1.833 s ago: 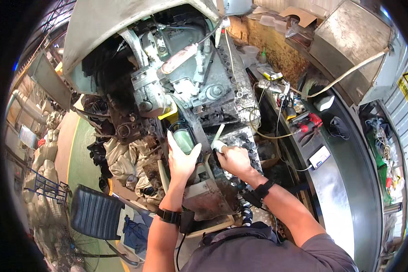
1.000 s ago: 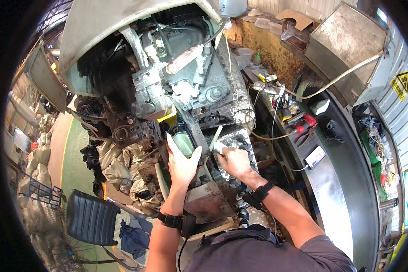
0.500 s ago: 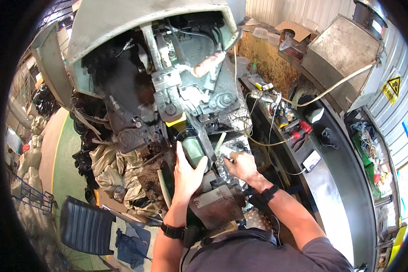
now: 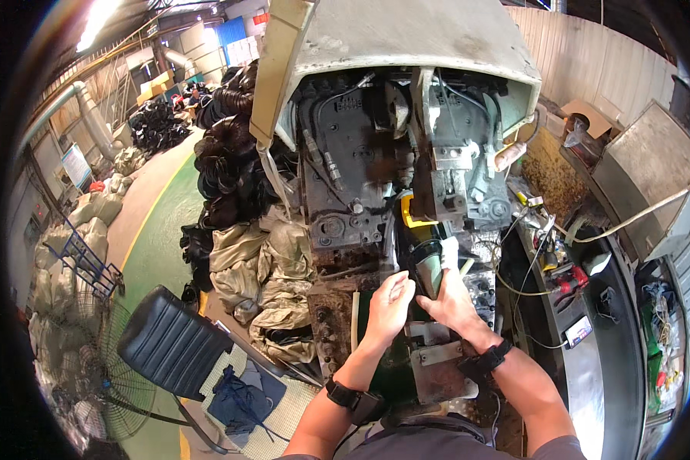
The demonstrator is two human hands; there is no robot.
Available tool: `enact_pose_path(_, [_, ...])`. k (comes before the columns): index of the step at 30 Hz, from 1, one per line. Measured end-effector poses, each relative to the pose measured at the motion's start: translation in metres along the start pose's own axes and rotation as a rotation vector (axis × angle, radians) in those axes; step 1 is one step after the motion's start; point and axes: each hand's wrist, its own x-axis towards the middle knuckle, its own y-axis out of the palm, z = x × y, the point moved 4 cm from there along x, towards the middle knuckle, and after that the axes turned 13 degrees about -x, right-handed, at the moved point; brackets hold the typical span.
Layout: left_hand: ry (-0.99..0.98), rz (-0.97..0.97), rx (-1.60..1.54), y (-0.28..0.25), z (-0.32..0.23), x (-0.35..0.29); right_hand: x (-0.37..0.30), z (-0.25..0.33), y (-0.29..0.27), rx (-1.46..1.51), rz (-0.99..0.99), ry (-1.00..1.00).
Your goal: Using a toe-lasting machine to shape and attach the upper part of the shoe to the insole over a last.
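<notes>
My left hand [image 4: 389, 310] is closed, fingers curled in, just left of a pale green rounded part [image 4: 429, 270] with a dark band, set in the machine. Whether anything is in those fingers is hidden. Against the right side of that part lies my right hand [image 4: 454, 305], its thumb at the part's lower end. A white wad [image 4: 450, 251], perhaps cloth, shows at its fingertips. Above the green part is a yellow piece [image 4: 415, 211]. Around it stands the greasy machine [image 4: 349, 165] with two dark plates, hoses and a grey hood [image 4: 406, 38]. Both wrists wear black bands.
To the right runs a dark bench [image 4: 548, 307] with a red-handled tool [image 4: 571, 282], cables and a small white box [image 4: 578, 331]. Pale sacks [image 4: 284, 276] and black coils [image 4: 226, 146] are heaped at left. A black chair [image 4: 180, 337] stands near left, beside a fan [image 4: 115, 376].
The view has swung left. My left hand has come off the green part and curled its fingers. My right hand has moved in against the part's right side.
</notes>
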Motion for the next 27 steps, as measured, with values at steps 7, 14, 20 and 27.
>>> enact_pose_path(7, [0.039, -0.238, -0.266, -0.007, -0.026, 0.008, -0.023, 0.021, -0.071, 0.382, 0.286, 0.412])
enact_pose_path(14, [0.046, 0.18, -0.505, 0.097, -0.065, -0.036, -0.174, -0.02, -0.114, 0.081, -0.052, -0.128])
enact_pose_path(20, [-0.212, 0.258, -0.531, 0.182, -0.015, -0.062, -0.245, -0.067, -0.176, 0.216, -0.316, -0.178])
enact_pose_path(27, [-0.918, 0.533, -0.335, 0.309, 0.135, -0.13, -0.379, -0.183, -0.183, 0.969, -0.649, 0.809])
